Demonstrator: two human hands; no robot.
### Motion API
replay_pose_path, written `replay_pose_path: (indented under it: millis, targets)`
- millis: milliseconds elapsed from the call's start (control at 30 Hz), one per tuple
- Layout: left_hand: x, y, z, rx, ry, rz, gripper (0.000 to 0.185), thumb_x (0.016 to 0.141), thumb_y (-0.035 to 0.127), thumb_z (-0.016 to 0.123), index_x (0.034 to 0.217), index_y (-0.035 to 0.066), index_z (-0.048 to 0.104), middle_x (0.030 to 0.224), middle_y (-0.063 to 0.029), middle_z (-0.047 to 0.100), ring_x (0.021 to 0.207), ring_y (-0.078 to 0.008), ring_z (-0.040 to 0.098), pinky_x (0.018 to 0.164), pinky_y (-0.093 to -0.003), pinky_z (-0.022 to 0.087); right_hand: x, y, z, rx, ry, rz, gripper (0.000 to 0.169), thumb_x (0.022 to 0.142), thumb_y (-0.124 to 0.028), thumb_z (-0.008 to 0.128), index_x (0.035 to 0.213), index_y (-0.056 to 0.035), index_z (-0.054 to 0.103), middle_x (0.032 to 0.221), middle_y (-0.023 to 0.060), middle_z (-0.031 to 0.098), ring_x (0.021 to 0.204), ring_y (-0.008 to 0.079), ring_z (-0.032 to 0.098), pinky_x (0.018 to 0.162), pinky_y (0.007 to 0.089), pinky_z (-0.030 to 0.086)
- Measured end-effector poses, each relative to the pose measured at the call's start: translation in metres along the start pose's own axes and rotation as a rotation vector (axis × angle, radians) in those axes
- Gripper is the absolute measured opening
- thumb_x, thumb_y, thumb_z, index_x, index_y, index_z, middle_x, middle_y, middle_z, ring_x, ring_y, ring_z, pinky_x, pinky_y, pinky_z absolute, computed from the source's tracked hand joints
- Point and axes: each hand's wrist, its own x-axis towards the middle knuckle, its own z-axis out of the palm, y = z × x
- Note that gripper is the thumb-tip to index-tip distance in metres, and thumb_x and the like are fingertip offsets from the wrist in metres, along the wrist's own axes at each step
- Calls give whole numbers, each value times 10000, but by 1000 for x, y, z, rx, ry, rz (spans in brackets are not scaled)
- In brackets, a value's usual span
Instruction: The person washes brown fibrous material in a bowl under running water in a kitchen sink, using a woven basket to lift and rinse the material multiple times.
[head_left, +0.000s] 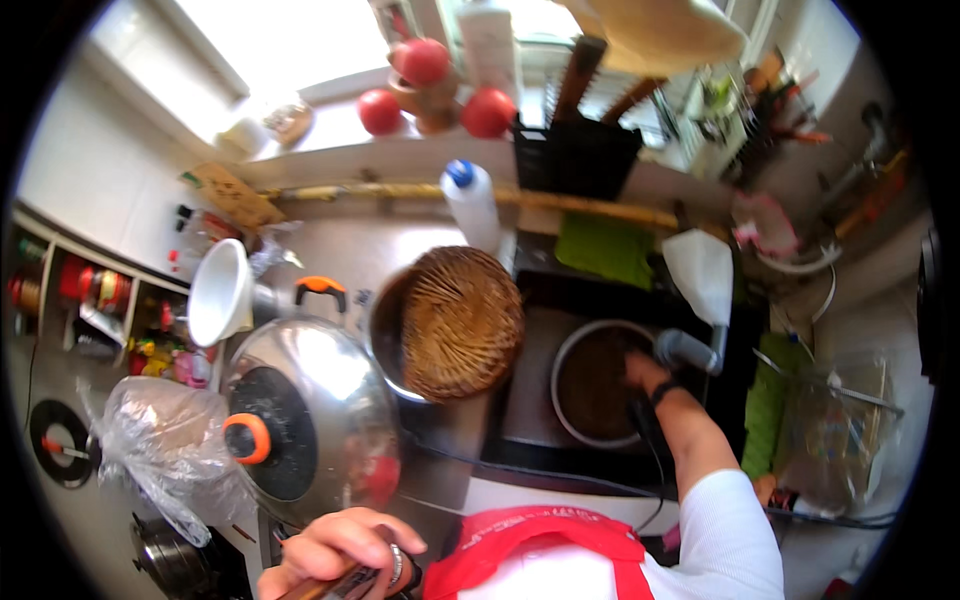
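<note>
My right hand (643, 373) reaches into a round metal-rimmed basin (589, 382) with dark brown contents. Its fingers are blurred and partly hidden, so I cannot tell if they hold anything. At the bottom left, my left hand (349, 547) is closed around a dark elongated object with a brown edge (341, 583), cut off by the picture's rim. Left of the basin, a round brown mass with fanned ridges (461, 322) rests tilted at the mouth of a steel pot (386, 330). A large domed steel lid (337, 427) with an orange-edged knob is nearest my left hand.
A grey faucet-like fitting (686, 351) overhangs the basin's right side. Behind the pot stands a white bottle with a blue cap (472, 202). A white bowl (219, 294) and plastic-bagged goods (169, 427) are at left. A black knife rack (574, 154) stands by the window; a cable (540, 471) crosses the front.
</note>
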Motion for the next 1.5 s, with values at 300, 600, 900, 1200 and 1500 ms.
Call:
replay_pose_path:
  millis: [300,600,900,1200,1500]
  targets:
    - [-16,28,4,76,-51,340,501,810,426,444,1239,188,345,1148,-111,438,895,-268,521,599,-460,501,-63,-114,-105,-54,-172,-5,389,701,-318,587,974,-40,593,1032,141,558,967,292,525,828,357,423]
    - [-41,60,2,-90,47,472,513,756,532,470,1138,189,467,1147,-166,463,885,-340,496,592,-456,444,-161,-201,-200,-120,109,-90,339,722,-335,591,912,-54,597,948,139,583,910,295,542,760,374,444]
    - [-47,68,1,31,21,527,608,772,573,411,1244,197,336,1129,-125,440,874,-269,521,551,-439,506,-249,-232,-236,144,496,-118,324,711,-306,599,910,-51,578,874,148,593,846,309,552,723,377,447]
    - [-48,69,3,-140,31,493,341,833,400,421,1092,187,483,1143,-171,452,894,-359,478,589,-462,435,-265,-233,-205,326,467,-7,415,715,-318,598,984,-4,569,961,176,575,928,303,535,807,355,418]
    - [-46,64,8,30,52,577,611,744,612,418,1182,187,374,1091,-142,458,831,-280,528,520,-433,507,-270,-234,-207,320,533,-5,405,716,-307,594,980,0,569,967,176,573,938,301,530,806,358,417]
